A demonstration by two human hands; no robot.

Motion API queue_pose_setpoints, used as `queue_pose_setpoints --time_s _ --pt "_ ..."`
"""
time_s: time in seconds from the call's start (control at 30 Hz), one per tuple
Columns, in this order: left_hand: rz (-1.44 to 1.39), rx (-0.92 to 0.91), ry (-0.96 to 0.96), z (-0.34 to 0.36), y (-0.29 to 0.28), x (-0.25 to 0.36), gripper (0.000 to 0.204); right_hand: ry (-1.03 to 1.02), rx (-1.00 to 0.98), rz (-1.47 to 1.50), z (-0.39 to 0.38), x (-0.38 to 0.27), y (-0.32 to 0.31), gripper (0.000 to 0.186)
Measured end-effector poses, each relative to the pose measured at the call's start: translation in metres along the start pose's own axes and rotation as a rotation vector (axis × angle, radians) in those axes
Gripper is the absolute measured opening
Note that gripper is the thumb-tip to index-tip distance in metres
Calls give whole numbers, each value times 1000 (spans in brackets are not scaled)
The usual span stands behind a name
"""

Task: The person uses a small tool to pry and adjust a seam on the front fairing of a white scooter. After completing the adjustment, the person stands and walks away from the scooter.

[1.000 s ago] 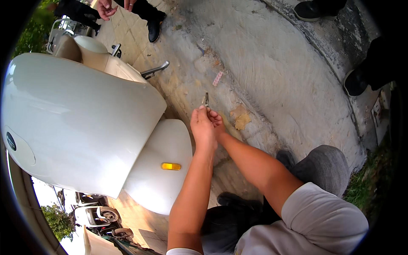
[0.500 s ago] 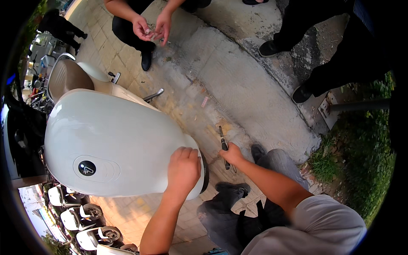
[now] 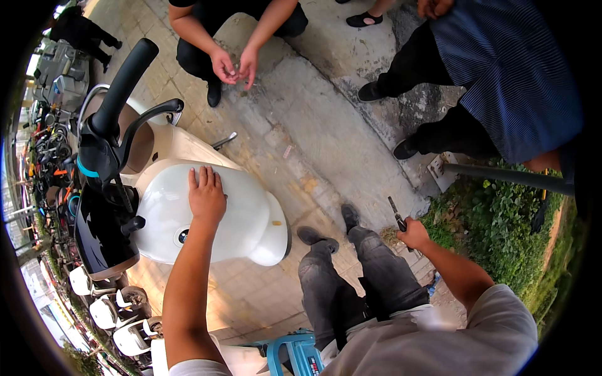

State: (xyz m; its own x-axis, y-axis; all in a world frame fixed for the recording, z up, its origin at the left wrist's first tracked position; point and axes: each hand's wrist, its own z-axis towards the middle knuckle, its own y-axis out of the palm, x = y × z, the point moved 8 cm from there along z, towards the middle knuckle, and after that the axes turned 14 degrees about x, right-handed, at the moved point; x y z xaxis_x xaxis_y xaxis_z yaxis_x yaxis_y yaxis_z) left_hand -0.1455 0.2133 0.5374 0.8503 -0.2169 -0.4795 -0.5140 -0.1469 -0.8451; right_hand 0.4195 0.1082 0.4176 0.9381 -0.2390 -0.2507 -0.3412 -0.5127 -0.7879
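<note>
A white scooter with a smooth, rounded body panel stands at the left. My left hand lies flat on top of that panel, fingers stretched out and slightly apart. Near the panel are the scooter's black handlebar grip and its brake lever. Held out on the right, away from the scooter, my right hand is closed round a slim dark hand tool with a narrow tip pointing forward; its exact kind is unclear. My fingers hide part of its handle.
Ahead, a crouching person's hands are near each other. Another person in a dark blue striped garment stands at the right, by a grey post and bushes. Parked scooters line the left. A blue frame is close below.
My left hand has moved from the panel's near end to its top. My right hand and the tool have moved right. The view has shifted back, bringing the handlebar into sight.
</note>
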Motion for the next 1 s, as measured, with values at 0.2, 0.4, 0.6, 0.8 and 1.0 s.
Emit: queue_pose_setpoints --time_s 0.2,0.4,0.6,0.8,1.0 --pt "-3 -515 31 60 82 37 63 279 50 202 -11 14 -23 35" --pt "107 -754 142 78 176 116 78 563 63 667 -2 -49 -21 18" --pt "263 -742 147 72 269 178 97 617 77 1033 56 -137 23 13" --pt "187 -843 365 74 295 212 95 582 -63 1100 93 -192 66 16" --pt "53 -924 217 88 263 171 98 582 -152 969 94 -166 52 16"
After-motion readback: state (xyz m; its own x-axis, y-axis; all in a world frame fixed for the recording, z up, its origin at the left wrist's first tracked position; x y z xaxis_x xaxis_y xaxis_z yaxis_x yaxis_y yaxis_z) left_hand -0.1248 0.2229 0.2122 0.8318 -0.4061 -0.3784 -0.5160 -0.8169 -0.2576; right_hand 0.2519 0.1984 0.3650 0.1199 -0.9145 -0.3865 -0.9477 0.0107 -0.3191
